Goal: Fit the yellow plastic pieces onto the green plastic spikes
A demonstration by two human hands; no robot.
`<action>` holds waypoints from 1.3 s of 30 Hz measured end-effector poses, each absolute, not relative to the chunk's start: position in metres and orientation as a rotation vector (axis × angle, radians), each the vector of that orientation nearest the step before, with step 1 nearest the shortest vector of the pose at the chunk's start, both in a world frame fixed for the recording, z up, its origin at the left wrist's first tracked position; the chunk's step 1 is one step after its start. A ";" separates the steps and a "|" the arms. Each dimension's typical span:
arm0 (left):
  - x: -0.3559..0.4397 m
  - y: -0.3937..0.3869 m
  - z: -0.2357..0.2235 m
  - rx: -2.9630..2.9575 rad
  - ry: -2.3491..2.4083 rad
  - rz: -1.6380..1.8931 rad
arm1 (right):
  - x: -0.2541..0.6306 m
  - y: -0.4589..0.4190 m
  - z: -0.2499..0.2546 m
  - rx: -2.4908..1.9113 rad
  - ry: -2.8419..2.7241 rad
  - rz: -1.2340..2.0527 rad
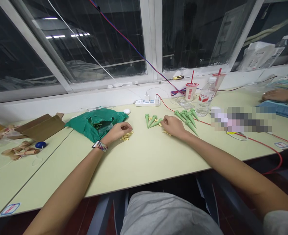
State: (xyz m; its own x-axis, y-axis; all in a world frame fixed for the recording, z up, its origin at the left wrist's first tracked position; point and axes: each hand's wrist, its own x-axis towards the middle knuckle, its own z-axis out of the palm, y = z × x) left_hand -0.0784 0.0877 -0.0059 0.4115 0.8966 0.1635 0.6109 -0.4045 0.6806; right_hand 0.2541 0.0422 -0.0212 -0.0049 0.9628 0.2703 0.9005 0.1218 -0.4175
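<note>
My left hand (118,132), with a woven band at the wrist, hovers at a small pile of yellow pieces (126,137). Its fingers are curled together, and what they hold, if anything, is hidden. My right hand (175,127) is closed in a pinch, with a small yellow piece (159,124) at its fingertips. More yellow pieces (167,133) lie beneath that hand. Just beyond it rest a few green plant watering spikes (147,120), with yellow pieces by them. Several other green spikes (190,125) lie in a cluster to its right.
A torn green plastic bag (85,125) lies left, near cardboard (42,129) and wooden toys with a blue ball (40,144). Along the back are a power strip (147,102), paper cup (190,92) and water bottle (204,98). Another person's hand (279,95) is far right.
</note>
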 end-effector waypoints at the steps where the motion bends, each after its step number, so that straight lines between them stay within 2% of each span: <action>1: -0.076 0.086 -0.005 2.159 1.256 0.712 | 0.255 0.042 -0.021 -1.792 -1.923 0.163; 15: -0.066 0.084 -0.011 2.312 1.211 0.741 | 0.256 0.039 -0.019 -1.723 -1.952 0.147; 20: -0.055 0.077 -0.009 2.277 1.190 0.847 | 0.262 0.038 -0.007 -1.738 -1.937 -0.033; 24: -0.043 0.062 -0.002 2.259 1.183 0.928 | 0.286 0.037 0.012 -1.948 -1.900 -0.167; 31: -0.013 0.044 0.005 2.054 1.010 0.963 | 0.337 0.021 0.021 -2.288 -1.930 -0.048; 35: 0.004 0.039 0.004 1.870 0.898 0.938 | 0.347 0.010 0.006 -2.267 -1.987 0.048; 39: 0.015 0.037 0.006 1.756 0.800 0.925 | 0.345 0.008 0.005 -2.151 -1.904 0.002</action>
